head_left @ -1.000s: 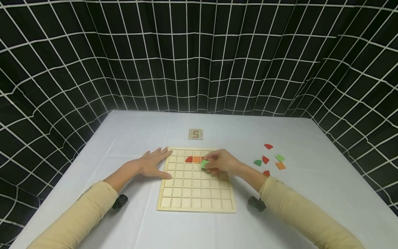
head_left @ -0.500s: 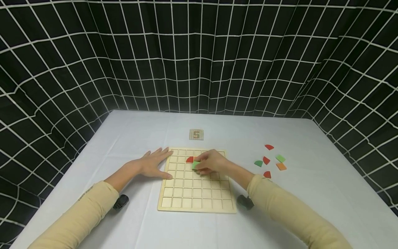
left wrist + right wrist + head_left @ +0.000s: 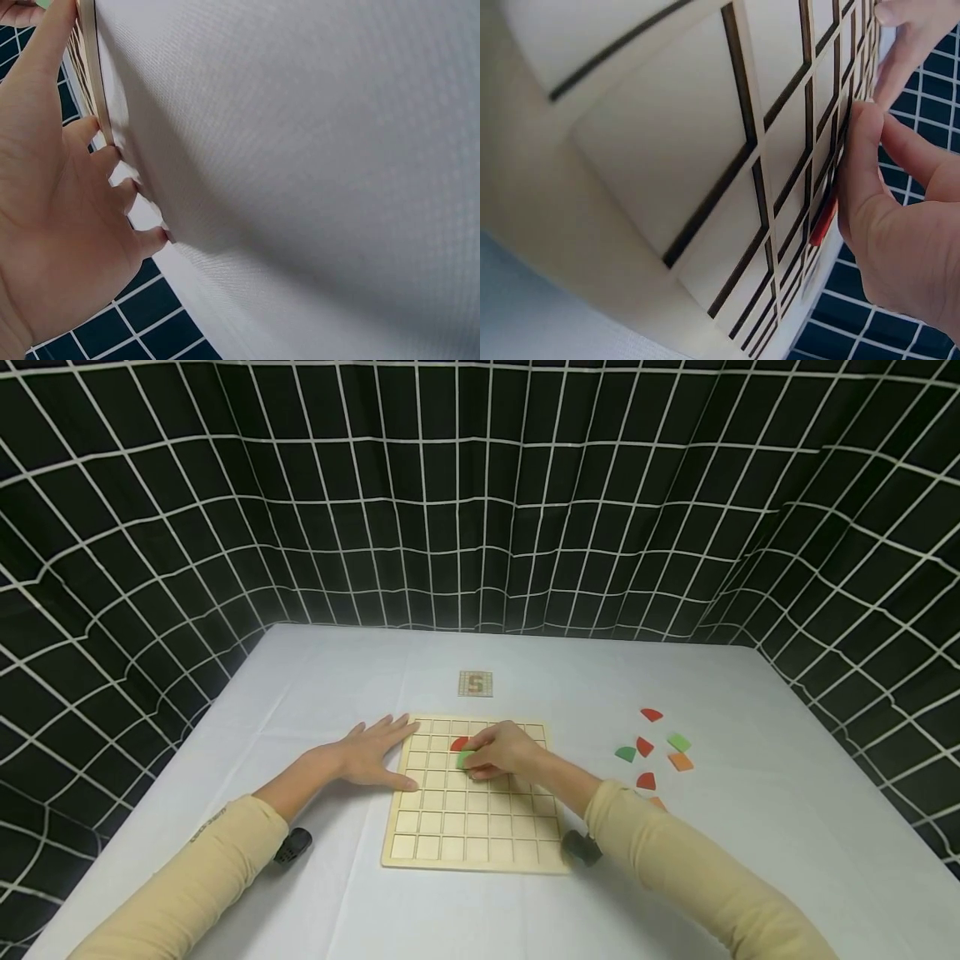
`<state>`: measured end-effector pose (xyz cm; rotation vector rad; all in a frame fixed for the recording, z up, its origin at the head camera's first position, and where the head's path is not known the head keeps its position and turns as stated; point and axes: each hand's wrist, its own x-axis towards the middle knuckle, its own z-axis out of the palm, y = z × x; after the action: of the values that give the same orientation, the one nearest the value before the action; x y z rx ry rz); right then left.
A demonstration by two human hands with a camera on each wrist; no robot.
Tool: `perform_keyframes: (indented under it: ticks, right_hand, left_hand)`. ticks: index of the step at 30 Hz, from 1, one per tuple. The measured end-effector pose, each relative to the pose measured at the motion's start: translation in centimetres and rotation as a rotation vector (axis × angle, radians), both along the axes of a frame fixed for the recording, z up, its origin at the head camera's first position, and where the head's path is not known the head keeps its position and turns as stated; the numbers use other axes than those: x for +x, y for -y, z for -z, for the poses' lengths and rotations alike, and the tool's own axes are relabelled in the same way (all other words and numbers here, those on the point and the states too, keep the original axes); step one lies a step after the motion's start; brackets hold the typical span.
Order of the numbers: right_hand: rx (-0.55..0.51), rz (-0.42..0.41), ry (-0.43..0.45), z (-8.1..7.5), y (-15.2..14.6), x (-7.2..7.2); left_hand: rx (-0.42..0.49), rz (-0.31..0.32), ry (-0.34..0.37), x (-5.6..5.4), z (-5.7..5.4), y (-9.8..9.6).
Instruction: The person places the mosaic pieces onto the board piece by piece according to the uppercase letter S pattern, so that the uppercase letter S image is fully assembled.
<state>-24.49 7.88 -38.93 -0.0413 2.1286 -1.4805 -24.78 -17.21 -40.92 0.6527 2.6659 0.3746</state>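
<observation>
A pale wooden grid board (image 3: 442, 827) lies on the white table. My right hand (image 3: 502, 750) is over its upper half, thumb and fingers pinching a light green square tile (image 3: 464, 760) at a cell just below a red quarter-circle tile (image 3: 459, 744). In the right wrist view the fingertips are down at the grid, near a red piece (image 3: 825, 220), and the green tile is hidden. My left hand (image 3: 367, 756) rests with spread fingers against the board's left edge, thumb and fingertips touching its rim, holding nothing.
Right of the board lie several loose tiles, among them a dark green quarter-circle (image 3: 626, 753), a light green square (image 3: 679, 742) and an orange square (image 3: 681, 762). Behind the board lies a small pattern card (image 3: 476, 684). Black grid-lined curtains (image 3: 480, 510) surround the table.
My right hand has moved left across the board with the light green tile, to the cell below the red quarter-circle. It now covers the orange tile in that row. The left hand stays put.
</observation>
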Motion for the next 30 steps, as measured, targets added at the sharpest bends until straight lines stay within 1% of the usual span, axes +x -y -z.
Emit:
perform_keyframes:
  ticks: [4, 10, 13, 20, 27, 30]
  right_hand:
    - [-0.002, 0.020, -0.015, 0.2, 0.1, 0.1]
    - [0.038, 0.056, -0.052, 0.2, 0.5, 0.3]
    - [0.063, 0.052, -0.069, 0.2, 0.7, 0.5]
    - [0.065, 0.039, -0.083, 0.1, 0.9, 0.6]
    - [0.108, 0.020, -0.114, -0.1, 1.1, 0.7]
    - [0.113, 0.019, -0.114, -0.1, 1.1, 0.7]
  left_hand:
    - [0.001, -0.001, 0.002, 0.0, -0.1, -0.1]
    - [0.001, -0.006, 0.003, 0.1, -0.3, -0.1]
    - [0.002, -0.002, 0.007, 0.2, -0.4, -0.1]
    - [0.002, 0.006, 0.008, 0.2, -0.5, -0.1]
    - [0.010, 0.010, 0.005, 0.2, -0.4, 0.0]
    - [0.011, 0.011, 0.007, 0.2, -0.4, 0.0]
